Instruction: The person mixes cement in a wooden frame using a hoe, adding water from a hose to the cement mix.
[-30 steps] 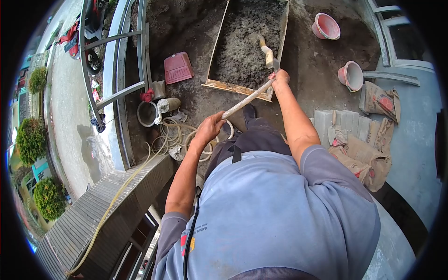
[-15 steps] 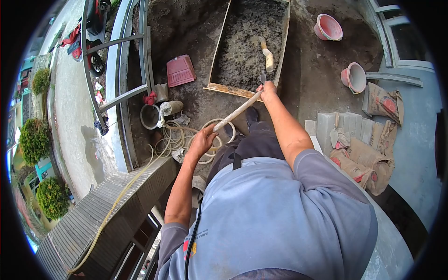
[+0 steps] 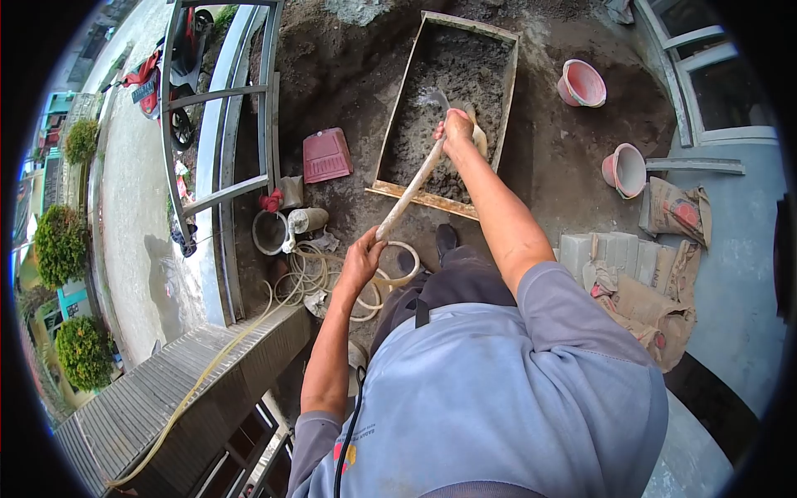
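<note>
My right hand (image 3: 457,133) is closed around the upper part of the pale wooden handle of a hoe (image 3: 413,189), over a long mixing trough (image 3: 400,101). My left hand (image 3: 362,259) grips the same handle near its lower end, in front of my legs. The hoe's curved metal blade shows just beyond my right hand, against grey wet mortar (image 3: 469,62); its lower edge is not clear. A pale, bent, stick-like piece (image 3: 479,139) lies in the mortar, partly hidden by my right hand and forearm.
A red plastic dustpan-like scoop (image 3: 326,155) lies left of the trough. A coiled hose (image 3: 311,270) and a round bucket (image 3: 270,232) are near my left. Two pinkish buckets (image 3: 582,84), grey blocks (image 3: 610,253) and cement bags (image 3: 677,212) stand on the right.
Both hands still hold the hoe. My right hand and the blade have moved forward and left over the trough; the handle stands steeper in view. The camera view has shifted slightly.
</note>
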A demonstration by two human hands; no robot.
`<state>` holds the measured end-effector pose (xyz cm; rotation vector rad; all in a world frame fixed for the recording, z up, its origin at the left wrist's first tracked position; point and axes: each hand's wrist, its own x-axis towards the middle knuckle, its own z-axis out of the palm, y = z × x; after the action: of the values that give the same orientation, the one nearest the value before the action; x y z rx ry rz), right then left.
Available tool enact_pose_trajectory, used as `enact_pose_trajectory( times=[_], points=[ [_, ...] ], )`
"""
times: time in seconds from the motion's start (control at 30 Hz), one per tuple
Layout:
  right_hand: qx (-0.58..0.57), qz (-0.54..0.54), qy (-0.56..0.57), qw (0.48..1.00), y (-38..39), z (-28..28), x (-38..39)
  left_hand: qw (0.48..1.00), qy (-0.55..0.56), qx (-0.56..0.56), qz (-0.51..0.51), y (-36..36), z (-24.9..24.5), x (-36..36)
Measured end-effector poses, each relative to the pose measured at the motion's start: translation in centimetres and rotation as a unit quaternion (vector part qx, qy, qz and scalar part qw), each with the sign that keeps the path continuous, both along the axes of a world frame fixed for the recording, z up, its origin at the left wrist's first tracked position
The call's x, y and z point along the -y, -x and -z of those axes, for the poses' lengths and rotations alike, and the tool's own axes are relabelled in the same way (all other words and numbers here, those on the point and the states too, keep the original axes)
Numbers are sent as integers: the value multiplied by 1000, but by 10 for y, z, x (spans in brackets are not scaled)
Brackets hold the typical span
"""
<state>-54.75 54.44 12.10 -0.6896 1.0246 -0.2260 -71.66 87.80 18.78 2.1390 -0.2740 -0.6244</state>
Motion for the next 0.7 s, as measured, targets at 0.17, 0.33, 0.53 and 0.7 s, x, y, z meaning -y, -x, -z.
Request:
enact_pose_trajectory(
  times=[0.17, 0.33, 0.53, 0.7],
  points=[
    [62, 17, 49, 997, -23, -48, 47, 1000, -2, 19, 10, -32, -11, 49],
    [82, 42, 88, 992, -39, -60, 85, 999, -3, 18, 44, -51, -17, 85],
    [69, 92, 114, 987, -27, -64, 123, 996, 63, 39, 41, -60, -2, 113],
    [59, 131, 116, 983, -11, -60, 152, 996, 53, 31, 68, -66, 6, 129]
  ],
)
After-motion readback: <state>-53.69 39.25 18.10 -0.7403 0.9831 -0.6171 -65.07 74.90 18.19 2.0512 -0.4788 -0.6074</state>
